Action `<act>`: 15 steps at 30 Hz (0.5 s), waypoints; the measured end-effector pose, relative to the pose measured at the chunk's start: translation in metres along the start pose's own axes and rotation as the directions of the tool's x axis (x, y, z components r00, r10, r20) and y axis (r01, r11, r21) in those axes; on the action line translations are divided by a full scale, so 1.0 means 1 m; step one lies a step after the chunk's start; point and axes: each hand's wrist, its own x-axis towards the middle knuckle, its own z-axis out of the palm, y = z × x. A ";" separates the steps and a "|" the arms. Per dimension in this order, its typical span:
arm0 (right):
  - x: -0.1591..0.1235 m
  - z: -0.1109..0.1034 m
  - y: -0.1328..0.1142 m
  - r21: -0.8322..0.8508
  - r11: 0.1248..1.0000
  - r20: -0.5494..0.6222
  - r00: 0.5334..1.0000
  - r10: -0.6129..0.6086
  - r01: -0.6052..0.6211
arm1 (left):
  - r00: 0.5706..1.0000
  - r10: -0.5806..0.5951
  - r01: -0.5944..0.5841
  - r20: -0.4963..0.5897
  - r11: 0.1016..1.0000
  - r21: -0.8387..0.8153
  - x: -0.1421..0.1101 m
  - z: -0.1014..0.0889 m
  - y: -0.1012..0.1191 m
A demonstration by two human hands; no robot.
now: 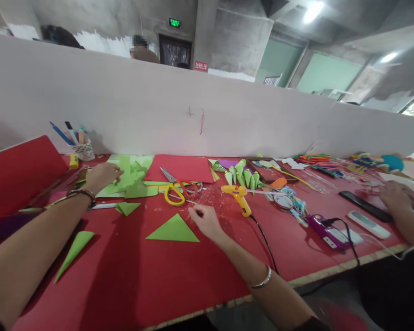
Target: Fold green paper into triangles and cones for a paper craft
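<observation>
My left hand (102, 177) reaches over a heap of light green paper pieces (133, 179) at the left. Its fingers are bent and a little apart; I see nothing clearly held. At the centre, my right hand (207, 222) hovers with fingers curled together; whether something small is between them is hidden. Just left of it lies a flat green paper triangle (175, 230). Scissors (174, 193) with yellow and red handles rest beyond it. A yellow hot glue gun (238, 196) lies to the right. A rolled green paper cone (75, 253) lies below my left forearm.
Several finished green cones (243, 175) cluster near the partition (158, 110). A pen cup (83, 151) stands at the back left. A purple power box (329, 233), a black bar (365, 206) and a white remote (368, 224) lie rightward. Another person's hands (398, 197) are at far right.
</observation>
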 end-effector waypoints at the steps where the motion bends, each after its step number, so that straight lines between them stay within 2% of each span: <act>1: 0.000 0.000 0.001 -0.008 1.000 -0.009 1.000 0.002 -0.002 | 0.999 -0.038 0.039 -0.033 0.999 0.031 0.002 0.003 -0.003; 3: 0.000 0.000 0.002 -0.026 1.000 -0.027 1.000 -0.004 0.003 | 0.992 -0.095 0.102 -0.084 0.991 0.081 0.003 0.008 -0.005; 5: 0.000 0.000 0.002 -0.049 0.999 -0.023 1.000 -0.012 0.011 | 0.993 -0.072 0.081 -0.098 0.993 0.086 0.003 0.012 -0.004; 7: -0.001 -0.001 0.002 -0.064 0.998 0.031 0.999 -0.016 0.018 | 0.997 0.008 -0.003 -0.074 0.998 0.066 0.001 0.015 0.001; 10: -0.003 -0.002 -0.001 -0.083 0.996 0.172 0.985 -0.012 0.027 | 0.987 0.159 -0.159 -0.005 0.987 0.015 -0.008 0.016 0.017; 15: -0.007 -0.004 -0.008 -0.210 0.971 0.333 0.942 -0.043 0.118 | 0.923 0.368 -0.359 0.115 0.929 -0.094 -0.040 0.012 0.063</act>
